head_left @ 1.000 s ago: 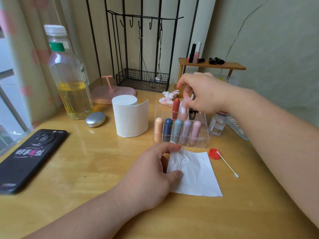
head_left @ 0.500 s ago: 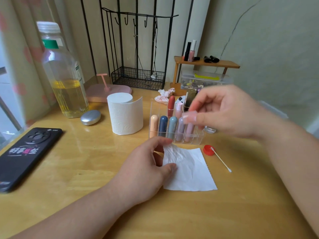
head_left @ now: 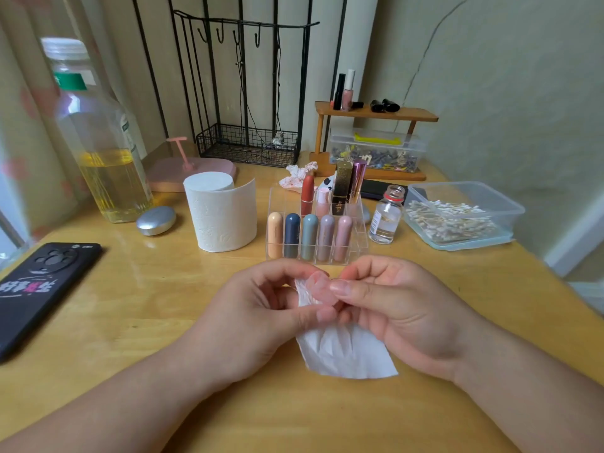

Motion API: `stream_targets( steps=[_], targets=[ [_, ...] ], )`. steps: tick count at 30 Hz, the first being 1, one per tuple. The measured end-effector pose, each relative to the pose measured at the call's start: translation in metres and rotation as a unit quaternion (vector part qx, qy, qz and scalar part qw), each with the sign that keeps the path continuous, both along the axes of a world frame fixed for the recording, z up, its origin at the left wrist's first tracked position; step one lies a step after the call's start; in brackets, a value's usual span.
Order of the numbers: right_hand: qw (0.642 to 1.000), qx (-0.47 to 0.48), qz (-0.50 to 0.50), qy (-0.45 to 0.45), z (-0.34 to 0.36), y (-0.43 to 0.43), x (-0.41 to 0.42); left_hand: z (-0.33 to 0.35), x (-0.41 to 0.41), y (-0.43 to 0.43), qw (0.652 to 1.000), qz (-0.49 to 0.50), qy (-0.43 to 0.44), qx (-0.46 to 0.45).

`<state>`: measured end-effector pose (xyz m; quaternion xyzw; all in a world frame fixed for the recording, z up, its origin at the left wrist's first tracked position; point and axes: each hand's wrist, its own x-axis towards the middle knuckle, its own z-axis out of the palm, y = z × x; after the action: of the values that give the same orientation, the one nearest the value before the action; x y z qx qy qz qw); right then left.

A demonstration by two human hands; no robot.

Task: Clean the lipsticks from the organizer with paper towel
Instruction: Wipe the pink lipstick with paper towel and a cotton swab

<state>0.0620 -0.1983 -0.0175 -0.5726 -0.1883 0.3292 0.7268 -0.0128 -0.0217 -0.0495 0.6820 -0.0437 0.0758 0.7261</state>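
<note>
- A person's left hand (head_left: 261, 308) and right hand (head_left: 402, 308) meet over the wooden surface (head_left: 137, 322), working on one pale pink lipstick (head_left: 322, 286) just in front of the clear organizer (head_left: 361, 235).
- The left hand's fingers are curled, with thumb and forefinger pinching the paper towel (head_left: 343, 351) against the tube. The right hand's fingers are curled too, its thumb and fingertips pinching the tube's other end. The towel's loose end drapes down to the surface.
- The job looks to be at an early stage, with one lipstick out and being wiped.
- Five capsule-shaped lipsticks (head_left: 309, 237) stand in the organizer's front row and four taller ones (head_left: 341, 188) behind. Whether any of these is already clean cannot be told.
- A crumpled, red-stained tissue (head_left: 299, 176) lies behind the organizer.
- A fresh paper roll (head_left: 222, 217) stands just left of the organizer, within easy reach.
- Bare wood lies open between the hands and the phone (head_left: 39, 289) at far left.
- The right side is tighter. An uncapped small glass bottle (head_left: 387, 217) stands just beside the organizer, with a box of cotton swabs (head_left: 457, 217) next to it near the surface's right edge.
- Any return to the right-hand slots would likely call for care around that open bottle.
</note>
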Motion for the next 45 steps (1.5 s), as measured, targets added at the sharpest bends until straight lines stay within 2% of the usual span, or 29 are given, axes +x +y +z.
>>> stream_targets(
  steps=[5, 7, 9, 10, 11, 13, 14, 15, 16, 17, 19, 21, 23, 25, 28, 33, 38, 40, 43, 45],
  targets=[
    [1.0, -0.011, 0.019, 0.012, 0.0, 0.003, 0.0, 0.001, -0.001, -0.001, 0.999, 0.017, 0.011, -0.026],
    [0.998, -0.04, 0.002, -0.048, 0.0, 0.005, -0.001, 0.002, -0.001, -0.001, 0.998, 0.016, 0.025, -0.054],
    [0.981, -0.101, -0.029, -0.163, 0.003, 0.002, -0.004, 0.003, 0.0, -0.001, 0.993, 0.022, 0.051, -0.104],
    [0.958, -0.154, -0.033, -0.241, 0.006, -0.001, -0.008, 0.004, 0.0, -0.001, 0.989, 0.027, 0.065, -0.13],
    [0.917, -0.225, -0.015, -0.328, 0.01, -0.004, -0.012, 0.005, 0.0, 0.0, 0.984, 0.028, 0.081, -0.156],
    [0.794, -0.363, 0.037, -0.487, 0.013, -0.008, -0.023, 0.008, 0.0, 0.001, 0.973, 0.018, 0.11, -0.202],
    [0.746, -0.387, 0.049, -0.539, 0.01, -0.009, -0.028, 0.01, 0.0, 0.001, 0.967, 0.012, 0.118, -0.223],
    [0.723, -0.388, 0.045, -0.57, 0.005, -0.008, -0.03, 0.012, 0.0, 0.0, 0.962, 0.007, 0.123, -0.243],
    [0.721, -0.371, 0.02, -0.585, -0.001, -0.007, -0.032, 0.013, 0.0, -0.001, 0.958, 0.005, 0.126, -0.259],
    [0.736, -0.341, -0.02, -0.584, -0.008, -0.005, -0.032, 0.014, -0.001, -0.002, 0.954, 0.005, 0.13, -0.271],
    [0.817, -0.268, -0.125, -0.496, -0.011, -0.002, -0.029, 0.016, -0.001, -0.002, 0.949, 0.016, 0.14, -0.284],
    [0.911, -0.202, -0.191, -0.305, -0.002, -0.004, -0.023, 0.016, -0.001, 0.0, 0.95, 0.034, 0.135, -0.278],
    [0.969, -0.119, -0.195, -0.098, 0.007, -0.011, -0.016, 0.016, 0.0, 0.004, 0.962, 0.06, 0.11, -0.244],
    [0.978, -0.058, -0.197, 0.046, 0.012, -0.019, -0.011, 0.013, 0.0, 0.005, 0.977, 0.088, 0.078, -0.178],
    [0.972, -0.051, -0.197, 0.115, 0.01, -0.027, -0.005, 0.01, -0.005, -0.003, 0.992, 0.086, 0.039, -0.082],
    [0.98, -0.039, -0.166, 0.1, 0.0, -0.03, -0.003, 0.009, -0.01, -0.015, 0.998, 0.053, 0.024, 0.035],
    [0.989, 0.013, -0.137, 0.051, -0.008, -0.027, -0.01, 0.009, -0.009, -0.015, 0.994, 0.069, 0.045, 0.075],
    [0.99, -0.002, -0.14, -0.03, -0.006, -0.028, -0.014, 0.008, -0.008, -0.015, 0.993, 0.063, 0.056, 0.08],
    [0.972, -0.052, -0.137, -0.184, -0.001, -0.03, -0.019, 0.006, -0.008, -0.013, 0.993, 0.042, 0.068, 0.082],
    [0.954, -0.036, -0.09, -0.283, 0.002, -0.029, -0.025, 0.005, -0.007, -0.011, 0.995, 0.027, 0.066, 0.063]
  ],
)
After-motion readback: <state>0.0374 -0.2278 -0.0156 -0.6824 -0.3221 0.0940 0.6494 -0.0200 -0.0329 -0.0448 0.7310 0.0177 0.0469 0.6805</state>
